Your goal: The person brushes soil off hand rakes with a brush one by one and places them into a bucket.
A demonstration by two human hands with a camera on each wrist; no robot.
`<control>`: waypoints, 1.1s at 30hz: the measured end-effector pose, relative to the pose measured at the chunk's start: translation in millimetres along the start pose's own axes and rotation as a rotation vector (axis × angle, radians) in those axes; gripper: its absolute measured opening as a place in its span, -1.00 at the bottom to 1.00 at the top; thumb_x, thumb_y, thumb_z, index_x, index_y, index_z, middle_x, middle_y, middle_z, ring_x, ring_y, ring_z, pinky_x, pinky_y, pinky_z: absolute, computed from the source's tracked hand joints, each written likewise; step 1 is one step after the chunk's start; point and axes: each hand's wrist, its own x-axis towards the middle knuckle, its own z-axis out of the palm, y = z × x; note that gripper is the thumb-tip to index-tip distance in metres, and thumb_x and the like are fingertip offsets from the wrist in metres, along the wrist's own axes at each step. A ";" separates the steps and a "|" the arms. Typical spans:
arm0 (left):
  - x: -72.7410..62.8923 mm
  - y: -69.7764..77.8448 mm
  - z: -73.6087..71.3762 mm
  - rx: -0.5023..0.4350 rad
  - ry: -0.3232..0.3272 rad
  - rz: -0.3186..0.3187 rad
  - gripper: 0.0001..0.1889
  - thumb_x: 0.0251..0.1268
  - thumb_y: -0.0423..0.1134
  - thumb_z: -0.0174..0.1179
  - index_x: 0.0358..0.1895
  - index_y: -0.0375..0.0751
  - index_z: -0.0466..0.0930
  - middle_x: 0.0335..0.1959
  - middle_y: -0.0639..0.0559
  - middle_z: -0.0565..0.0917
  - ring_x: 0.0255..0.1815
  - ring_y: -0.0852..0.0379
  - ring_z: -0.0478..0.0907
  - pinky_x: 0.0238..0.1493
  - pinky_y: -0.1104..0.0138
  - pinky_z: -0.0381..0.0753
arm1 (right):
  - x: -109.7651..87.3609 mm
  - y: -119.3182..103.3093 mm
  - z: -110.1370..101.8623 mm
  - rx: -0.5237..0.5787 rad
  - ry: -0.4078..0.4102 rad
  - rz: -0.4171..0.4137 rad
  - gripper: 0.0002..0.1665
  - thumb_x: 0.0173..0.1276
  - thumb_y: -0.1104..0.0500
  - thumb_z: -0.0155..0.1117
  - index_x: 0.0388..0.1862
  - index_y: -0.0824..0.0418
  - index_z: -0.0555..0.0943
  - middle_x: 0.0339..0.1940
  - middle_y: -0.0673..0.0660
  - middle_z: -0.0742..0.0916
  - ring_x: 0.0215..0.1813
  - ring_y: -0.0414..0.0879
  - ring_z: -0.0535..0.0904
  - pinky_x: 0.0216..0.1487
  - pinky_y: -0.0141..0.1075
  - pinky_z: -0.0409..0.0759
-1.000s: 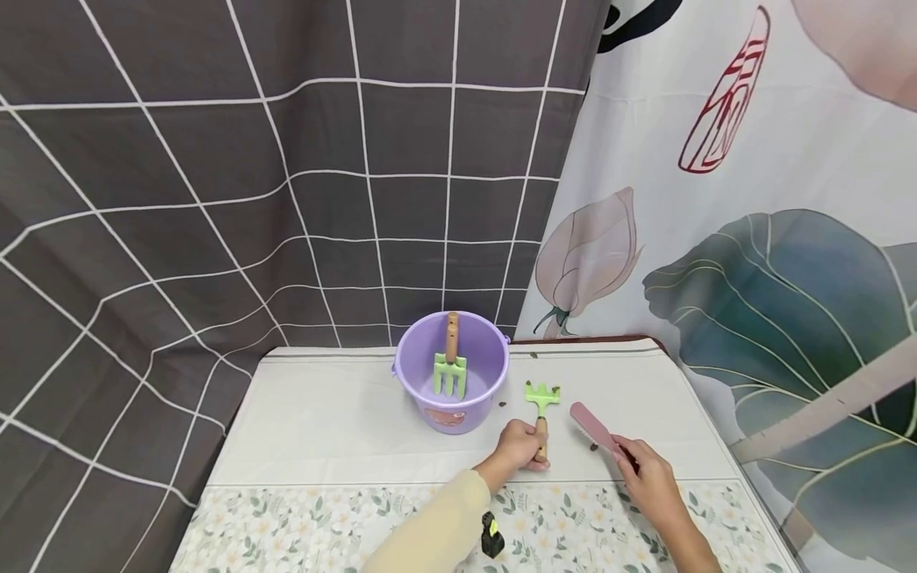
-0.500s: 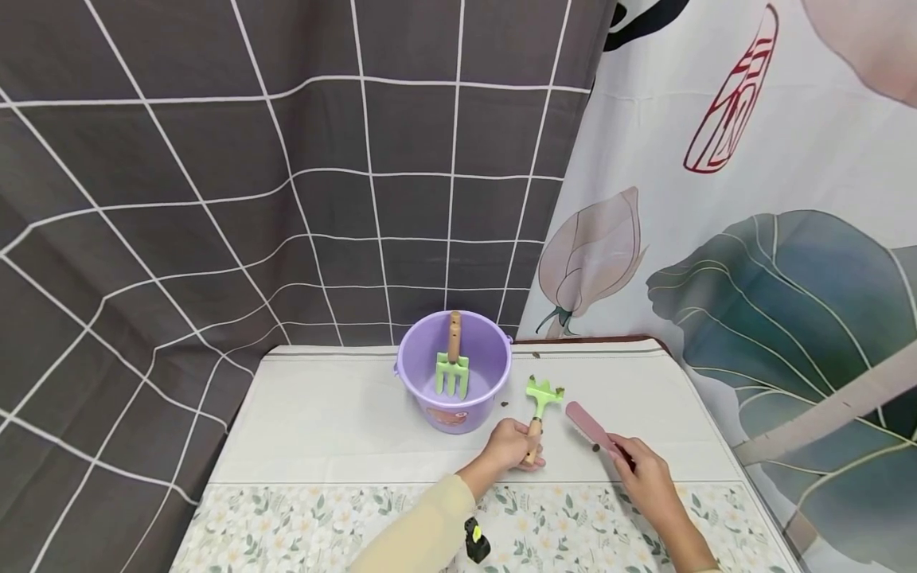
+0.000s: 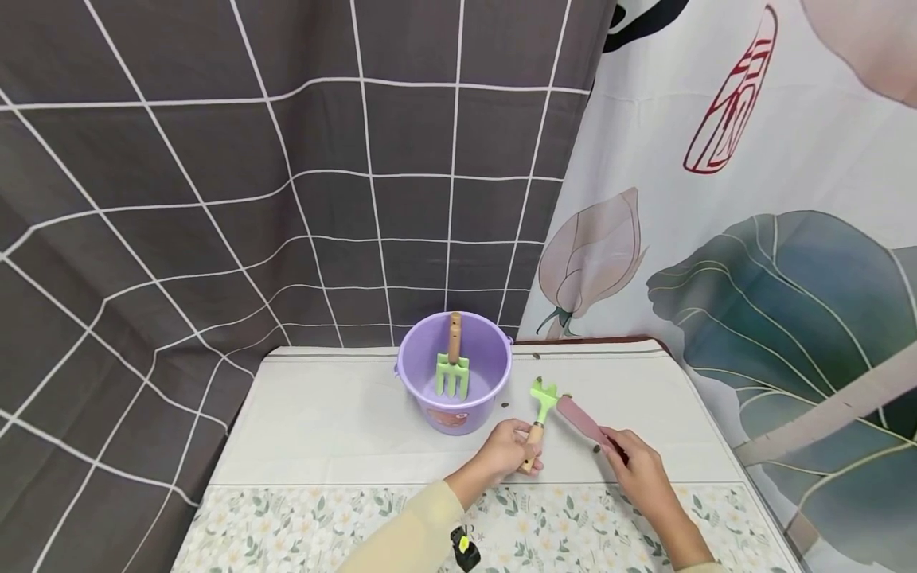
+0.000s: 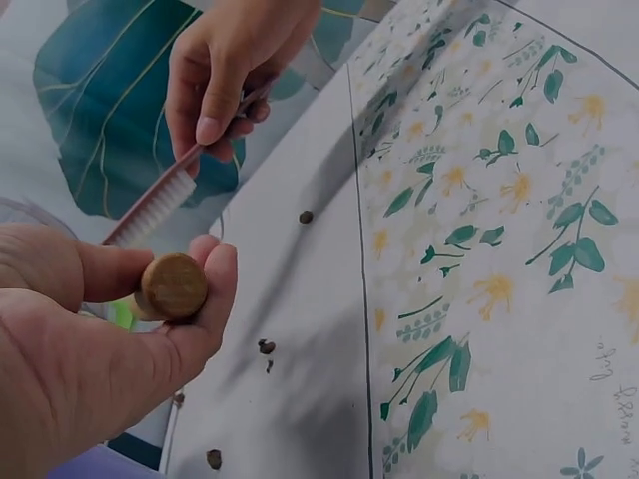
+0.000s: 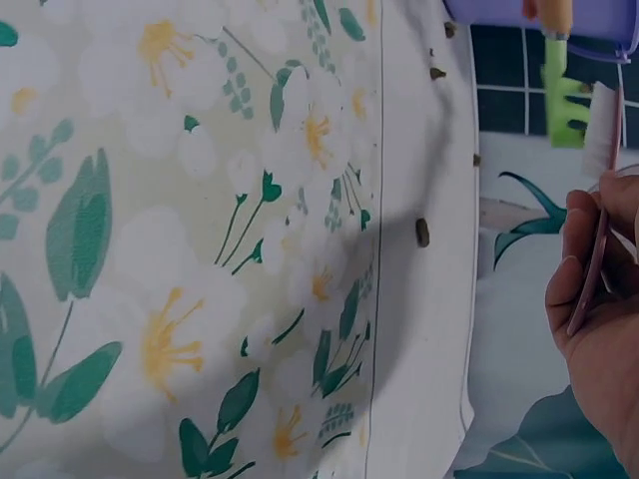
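Observation:
My left hand point(image 3: 507, 452) grips the wooden handle of a small green rake point(image 3: 545, 396), its tines pointing away from me. In the left wrist view the round end of that handle point(image 4: 172, 286) shows between thumb and fingers. My right hand point(image 3: 636, 468) holds a pink brush point(image 3: 582, 419) with white bristles. The brush's far end meets the rake's head in the head view, beside the tines. From the right wrist, the bristles point(image 5: 601, 132) face the green tines point(image 5: 567, 112). Small brown bits cling around the rake's head.
A purple bucket point(image 3: 421, 398) stands behind and left of my hands, with a green hand fork point(image 3: 452, 376) leaning inside it. Several brown crumbs point(image 3: 505, 405) lie scattered on the white part of the tablecloth point(image 3: 322, 422). Curtains hang behind the table.
The rake has tilted so its handle end lies further left and nearer me. The brush has moved left, and its tip has come up against the rake's head.

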 end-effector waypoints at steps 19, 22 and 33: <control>-22.7 5.2 -14.7 -0.066 -0.006 0.021 -0.72 0.53 -0.45 0.01 0.19 -0.50 0.37 -0.24 -0.13 0.57 -0.38 0.13 0.52 -0.44 0.49 0.64 | 7.7 -14.3 1.5 -0.023 0.008 -0.181 -0.58 0.27 0.40 0.48 0.11 0.28 0.71 -0.17 0.04 0.75 -0.17 -0.15 0.69 -0.12 -0.70 0.51; -24.4 3.9 -16.1 -0.080 -0.014 0.021 -0.72 0.59 -0.40 -0.03 0.21 -0.50 0.34 -0.25 -0.10 0.55 -0.38 0.15 0.51 -0.44 0.50 0.63 | 7.7 -17.7 1.8 -0.020 0.004 -0.202 -0.57 0.25 0.41 0.48 0.12 0.28 0.71 -0.16 0.04 0.74 -0.15 -0.14 0.70 -0.08 -0.72 0.52; -25.9 4.6 -19.6 -0.086 -0.034 -0.005 -0.62 0.60 -0.44 -0.05 0.33 -0.63 0.32 -0.27 -0.05 0.55 -0.39 0.19 0.49 -0.43 0.50 0.62 | 13.5 -24.8 5.2 -0.090 0.013 -0.296 -0.55 0.24 0.37 0.51 0.13 0.29 0.70 -0.16 0.04 0.70 -0.16 -0.18 0.59 -0.23 -0.48 0.58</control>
